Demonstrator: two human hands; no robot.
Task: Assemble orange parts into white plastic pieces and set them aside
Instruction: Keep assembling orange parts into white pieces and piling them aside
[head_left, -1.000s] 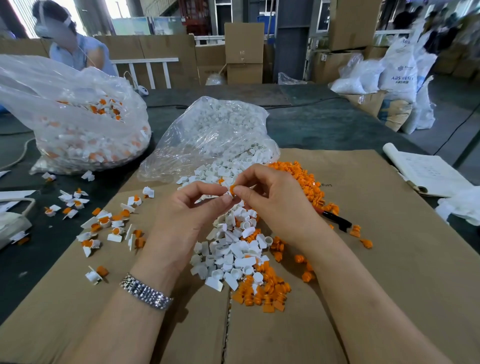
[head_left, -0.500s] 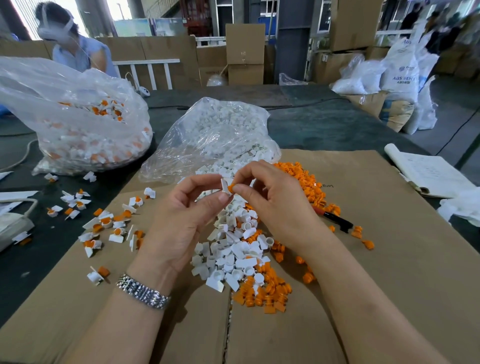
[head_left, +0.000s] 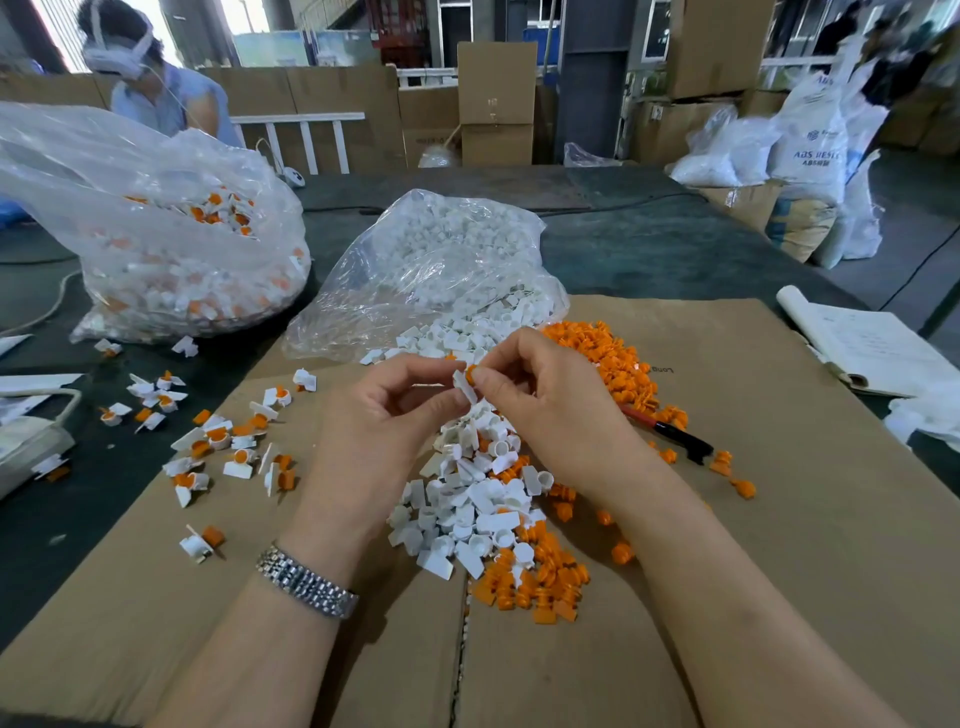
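Observation:
Above the centre of the cardboard sheet (head_left: 779, 519), my left hand (head_left: 384, 415) pinches a white plastic piece (head_left: 462, 385). My right hand (head_left: 545, 400) pinches an orange part (head_left: 471, 373) that sits against that white piece. Below my hands lies a pile of loose white pieces (head_left: 472, 499). Orange parts lie in a heap (head_left: 530, 587) near me and in another heap (head_left: 613, 364) behind my right hand. Assembled white-and-orange pieces (head_left: 228, 441) are scattered to the left.
A clear bag of white pieces (head_left: 441, 260) lies open behind my hands. A bigger bag of assembled pieces (head_left: 156, 244) stands at far left. A black-and-red pen (head_left: 670, 431) and a notebook (head_left: 867, 348) lie to the right. Another person (head_left: 150, 78) sits across the table.
My hands have turned the white piece and brought the orange part onto it. Both hands have stayed in the same place above the pile.

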